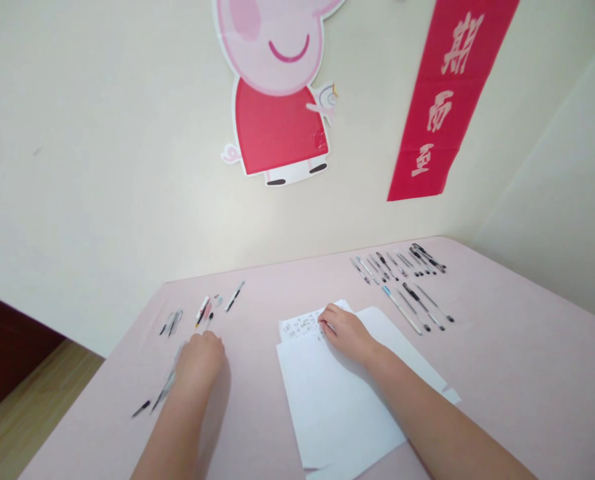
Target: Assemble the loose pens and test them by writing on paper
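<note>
My left hand (201, 360) is curled over the left part of the table, fingers pointing away from me and mostly hidden. A thin pen-like piece with a black tip (210, 317) shows just beyond its fingers; I cannot tell whether it is held. Beside this hand lie clear and dark pen parts (163, 389) and a black pen cap (141, 408). My right hand (346, 331) rests on a stack of white paper (327, 393), its thumb and fingertips pinched together over a sheet with handwritten marks (300, 325). Whatever is in that pinch is too small to name.
Several pens and black caps (397, 265) lie in a row at the back right, with more pens (417, 307) before them. At the left are small clear parts (171, 323), a white-and-red pen (202, 309) and another pen (235, 296). A wall (127, 200) borders the pink table (517, 373).
</note>
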{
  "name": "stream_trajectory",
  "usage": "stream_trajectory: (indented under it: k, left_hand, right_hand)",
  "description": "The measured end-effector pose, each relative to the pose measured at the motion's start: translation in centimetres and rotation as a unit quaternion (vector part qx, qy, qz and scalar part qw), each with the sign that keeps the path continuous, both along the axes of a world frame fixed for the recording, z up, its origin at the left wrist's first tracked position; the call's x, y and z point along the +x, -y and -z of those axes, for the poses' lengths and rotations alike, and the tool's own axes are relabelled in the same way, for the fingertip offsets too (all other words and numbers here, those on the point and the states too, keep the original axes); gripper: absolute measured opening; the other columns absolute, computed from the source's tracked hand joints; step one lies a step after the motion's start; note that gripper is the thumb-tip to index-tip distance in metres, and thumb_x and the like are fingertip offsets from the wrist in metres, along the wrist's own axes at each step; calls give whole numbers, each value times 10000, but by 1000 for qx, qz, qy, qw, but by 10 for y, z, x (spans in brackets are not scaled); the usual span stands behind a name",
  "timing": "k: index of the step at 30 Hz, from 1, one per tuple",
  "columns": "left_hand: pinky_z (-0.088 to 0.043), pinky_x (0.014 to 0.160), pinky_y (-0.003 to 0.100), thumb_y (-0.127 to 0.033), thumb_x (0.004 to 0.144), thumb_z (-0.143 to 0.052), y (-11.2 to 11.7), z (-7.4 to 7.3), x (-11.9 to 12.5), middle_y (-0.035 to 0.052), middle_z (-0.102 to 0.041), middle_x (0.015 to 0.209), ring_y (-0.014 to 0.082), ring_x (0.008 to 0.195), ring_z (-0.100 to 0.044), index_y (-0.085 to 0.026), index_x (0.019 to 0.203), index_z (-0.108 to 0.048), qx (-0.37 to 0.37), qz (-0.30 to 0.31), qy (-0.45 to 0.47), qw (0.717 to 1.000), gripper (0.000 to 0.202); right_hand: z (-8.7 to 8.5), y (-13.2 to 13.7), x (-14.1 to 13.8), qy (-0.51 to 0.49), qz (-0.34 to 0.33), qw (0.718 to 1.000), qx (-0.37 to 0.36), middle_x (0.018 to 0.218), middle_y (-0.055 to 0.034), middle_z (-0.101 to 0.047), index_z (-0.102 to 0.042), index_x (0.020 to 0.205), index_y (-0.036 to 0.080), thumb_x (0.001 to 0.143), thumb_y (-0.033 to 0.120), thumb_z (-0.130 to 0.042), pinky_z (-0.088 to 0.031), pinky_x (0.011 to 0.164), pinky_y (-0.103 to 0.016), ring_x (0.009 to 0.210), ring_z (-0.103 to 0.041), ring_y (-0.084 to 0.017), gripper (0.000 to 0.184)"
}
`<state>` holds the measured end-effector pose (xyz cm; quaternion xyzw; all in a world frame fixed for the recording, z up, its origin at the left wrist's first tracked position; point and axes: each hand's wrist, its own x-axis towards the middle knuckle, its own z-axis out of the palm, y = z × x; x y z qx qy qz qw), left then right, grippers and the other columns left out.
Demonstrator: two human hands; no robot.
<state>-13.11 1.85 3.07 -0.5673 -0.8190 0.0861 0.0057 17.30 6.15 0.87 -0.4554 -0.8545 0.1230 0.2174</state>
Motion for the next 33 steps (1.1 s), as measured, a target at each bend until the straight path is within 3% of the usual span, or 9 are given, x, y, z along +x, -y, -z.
stream_trajectory:
  k: [3, 8, 25, 33]
  left_hand:
    - [-438, 687, 338, -148, 805, -334, 0, 6, -2, 212, -636, 865, 283, 851, -617, -76, 885, -616, -30, -21, 17, 999, 302]
    - [-449, 669, 335, -59, 761, -310, 1, 5, 2, 214, -639, 895, 282, 845, -622, -74, 913, -613, -17, -18, 2, 1000, 339]
    - [-429, 676, 321, -97, 809, -310, 8, -6, 48, 169, -581, 906, 253, 846, -586, -91, 899, -596, 6, 44, 10, 999, 300]
    - [-403, 732, 323, -175, 822, -350, 2, 3, 49, 163, -556, 917, 252, 870, -542, -85, 897, -593, 29, 53, 42, 997, 270]
  right_hand:
    - [0, 0, 0, -7, -11, 1000, 0, 878, -39, -560, -592, 861, 179, 831, 139, -436, -373, 721, -227, 813, -527, -131, 164]
    - [2, -2, 2, -8, -16, 1000, 3, 875, -41, -565, -593, 861, 182, 834, 140, -429, -377, 723, -233, 815, -528, -136, 172]
    - [5, -3, 2, 1, -24, 1000, -7, 880, -45, -572, -597, 873, 178, 838, 150, -427, -378, 739, -235, 835, -527, -139, 176]
    - [7, -4, 2, -1, -26, 1000, -14, 873, -42, -579, -602, 862, 181, 842, 158, -426, -384, 738, -237, 824, -531, -139, 178]
